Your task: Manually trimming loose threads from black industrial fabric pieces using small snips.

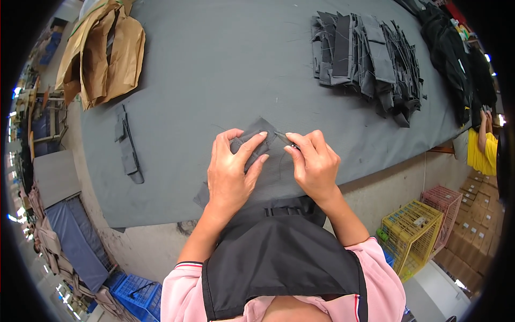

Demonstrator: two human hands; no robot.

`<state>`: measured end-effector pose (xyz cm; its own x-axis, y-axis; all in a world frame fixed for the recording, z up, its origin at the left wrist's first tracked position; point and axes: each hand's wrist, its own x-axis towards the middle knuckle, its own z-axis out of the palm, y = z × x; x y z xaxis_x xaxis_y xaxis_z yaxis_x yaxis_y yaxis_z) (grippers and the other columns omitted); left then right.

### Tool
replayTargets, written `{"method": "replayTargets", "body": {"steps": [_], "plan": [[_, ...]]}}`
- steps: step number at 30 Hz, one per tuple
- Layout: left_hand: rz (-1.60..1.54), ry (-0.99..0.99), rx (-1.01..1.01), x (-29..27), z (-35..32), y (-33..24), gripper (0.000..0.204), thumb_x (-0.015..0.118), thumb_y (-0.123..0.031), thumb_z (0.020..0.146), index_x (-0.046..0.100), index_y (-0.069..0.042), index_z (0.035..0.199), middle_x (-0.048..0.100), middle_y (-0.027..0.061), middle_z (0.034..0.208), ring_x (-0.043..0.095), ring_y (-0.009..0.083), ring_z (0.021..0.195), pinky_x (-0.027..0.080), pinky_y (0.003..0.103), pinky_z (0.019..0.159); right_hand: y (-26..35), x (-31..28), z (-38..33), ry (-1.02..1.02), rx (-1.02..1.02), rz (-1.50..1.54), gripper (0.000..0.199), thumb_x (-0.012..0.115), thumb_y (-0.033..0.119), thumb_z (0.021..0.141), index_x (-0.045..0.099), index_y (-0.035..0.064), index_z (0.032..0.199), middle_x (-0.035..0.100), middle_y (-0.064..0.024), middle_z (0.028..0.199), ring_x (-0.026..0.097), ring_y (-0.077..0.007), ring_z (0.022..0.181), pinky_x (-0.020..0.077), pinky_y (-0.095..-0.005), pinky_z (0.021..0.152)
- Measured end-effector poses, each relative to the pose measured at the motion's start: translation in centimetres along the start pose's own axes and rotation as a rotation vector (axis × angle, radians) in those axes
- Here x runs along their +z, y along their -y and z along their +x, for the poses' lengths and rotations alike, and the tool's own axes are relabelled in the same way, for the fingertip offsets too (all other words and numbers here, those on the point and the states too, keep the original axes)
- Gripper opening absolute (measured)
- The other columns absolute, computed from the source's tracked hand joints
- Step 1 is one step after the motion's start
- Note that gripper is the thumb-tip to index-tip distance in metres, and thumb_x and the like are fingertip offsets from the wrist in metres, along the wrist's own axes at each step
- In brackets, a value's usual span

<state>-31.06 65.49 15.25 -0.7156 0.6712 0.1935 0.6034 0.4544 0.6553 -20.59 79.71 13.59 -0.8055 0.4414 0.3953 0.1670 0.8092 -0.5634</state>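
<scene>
My left hand (232, 163) pinches a small dark grey fabric piece (261, 125) just above the table near its front edge. One corner of the cloth points away from me. In my right hand (315, 163) is a small slim pointed metal tool (284, 138), its tip at the fabric's right edge. Most of the tool is hidden by the fingers, so I cannot tell if it is snips or tweezers. Loose dark threads hang beneath it.
A grey cloth-covered table (225, 64) spreads ahead. Stacked dark fabric strips (370, 59) lie far right, one folded strip (129, 145) at left. A brown paper bag (102, 59) stands far left. Yellow crate (410, 228) and blue crate (137, 295) stand below; another person (483, 145) works at right.
</scene>
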Motion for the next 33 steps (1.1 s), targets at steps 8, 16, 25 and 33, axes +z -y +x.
{"method": "replayTargets", "body": {"steps": [8,16,25,33], "plan": [[-0.342,0.094,0.003,1.3,0.0,-0.3,0.065,0.078,-0.021,0.072,0.048,-0.016,0.129,0.048,0.0138,0.115,0.052,0.0275,0.103,0.047,0.036,0.083,-0.9,1.3,3.2,0.266,0.906,1.297,0.015,0.069,0.015,0.081,0.057,0.0068,0.085,0.049,0.004,0.067,0.041,-0.0026,0.053,0.0345,-0.0203,0.045],[-1.322,0.445,-0.718,1.6,-0.5,1.3,0.039,0.056,-0.02,0.092,0.04,-0.001,0.121,0.064,0.0119,0.094,0.064,0.0185,0.08,0.054,0.033,0.076,-0.9,4.6,2.0,-0.066,0.384,0.666,0.018,0.064,0.015,0.086,0.056,0.0047,0.098,0.056,-0.0044,0.073,0.054,-0.0108,0.058,0.0422,-0.0254,0.046],[-1.261,0.411,-0.788,0.9,-0.3,0.7,0.058,0.053,-0.013,0.092,0.017,0.007,0.134,0.06,0.0108,0.092,0.06,0.0148,0.074,0.054,0.029,0.065,-0.2,1.1,0.0,0.037,-0.099,0.055,0.032,0.073,0.005,0.067,0.061,0.0074,0.096,0.053,-0.003,0.079,0.051,-0.0176,0.055,0.04,-0.0298,0.048],[-1.272,0.441,-0.759,0.4,-0.4,0.7,0.072,0.053,-0.011,0.092,0.002,0.005,0.141,0.06,0.0121,0.092,0.059,0.015,0.073,0.054,0.029,0.063,0.1,1.6,-0.2,0.002,-0.053,0.157,0.024,0.072,0.005,0.067,0.062,0.0073,0.089,0.052,-0.0035,0.075,0.052,-0.0189,0.055,0.0385,-0.0307,0.048]]}}
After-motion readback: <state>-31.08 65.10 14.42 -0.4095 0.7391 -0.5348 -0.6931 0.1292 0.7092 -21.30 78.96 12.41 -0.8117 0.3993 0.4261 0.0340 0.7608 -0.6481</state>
